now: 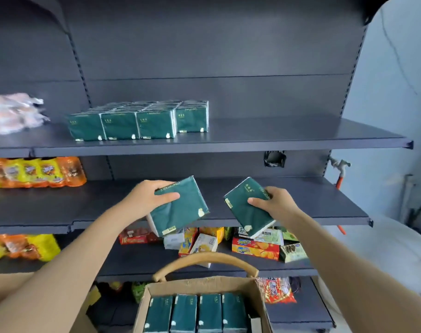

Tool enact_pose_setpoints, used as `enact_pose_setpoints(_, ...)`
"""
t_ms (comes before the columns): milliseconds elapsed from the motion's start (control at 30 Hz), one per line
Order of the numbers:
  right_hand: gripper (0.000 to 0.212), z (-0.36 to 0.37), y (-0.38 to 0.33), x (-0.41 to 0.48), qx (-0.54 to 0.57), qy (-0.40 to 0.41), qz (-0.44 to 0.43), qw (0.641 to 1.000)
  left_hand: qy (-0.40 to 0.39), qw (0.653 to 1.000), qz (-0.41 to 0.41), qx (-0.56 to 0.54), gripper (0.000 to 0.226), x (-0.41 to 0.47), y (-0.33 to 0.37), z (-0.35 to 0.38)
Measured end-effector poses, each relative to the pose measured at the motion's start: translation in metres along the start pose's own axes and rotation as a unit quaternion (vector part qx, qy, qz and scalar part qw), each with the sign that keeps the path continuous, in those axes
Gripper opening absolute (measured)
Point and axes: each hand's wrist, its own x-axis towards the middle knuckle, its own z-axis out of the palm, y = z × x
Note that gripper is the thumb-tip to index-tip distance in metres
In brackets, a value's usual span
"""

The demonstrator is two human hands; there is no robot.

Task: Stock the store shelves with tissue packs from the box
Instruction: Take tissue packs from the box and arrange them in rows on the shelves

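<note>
Glossy, film-wrapped dark-green tissue packs (137, 123) stand in a row toward the left end of the matte grey metal upper shelf (288, 138). The left grip (147, 195) curls round one soft pack (180, 210), thumb on its face, at the middle shelf (312, 200) front edge. Below, a cardboard box (142, 306) holds four boxed packs (195, 313) upright. The right grip (276, 203) clasps a second pack (243, 212), tilted.

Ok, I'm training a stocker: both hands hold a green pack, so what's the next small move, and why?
Probably raise both to the upper shelf, right of the green row: the left hand grips one pack, the right hand another pack, and bare shelf lies there.
</note>
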Motion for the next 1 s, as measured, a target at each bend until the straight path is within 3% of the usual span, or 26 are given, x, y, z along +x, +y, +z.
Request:
enact_pose_setpoints(233,0.02,-0.036,-0.082,0.029,-0.014,0.014,-0.092,0.996,0.051,0.998,0.044,0.017,0.021,0.014,0.053,-0.048)
enact_pose_setpoints(433,0.021,-0.03,-0.141,0.076,-0.089,0.022,-0.142,0.986,0.058,0.995,0.069,0.051,0.017,0.054,0.045,-0.084)
enact_pose_setpoints(533,0.032,-0.019,-0.169,0.113,-0.134,0.02,-0.161,0.978,0.07,0.992,0.072,0.07,0.027,0.081,0.031,-0.11)
enact_pose_setpoints(700,0.061,0.016,-0.206,0.174,-0.242,0.033,-0.197,0.95,0.071,0.992,0.083,0.059,0.02,0.127,0.006,-0.144)
enact_pose_setpoints(867,0.063,0.055,-0.22,0.239,-0.361,0.008,-0.21,0.909,0.065,0.992,0.089,0.055,0.023,0.17,-0.019,-0.163)
enact_pose_setpoints(1000,0.065,0.077,-0.219,0.275,-0.388,0.045,-0.265,0.882,0.034,0.993,0.09,0.067,0.023,0.191,-0.035,-0.169)
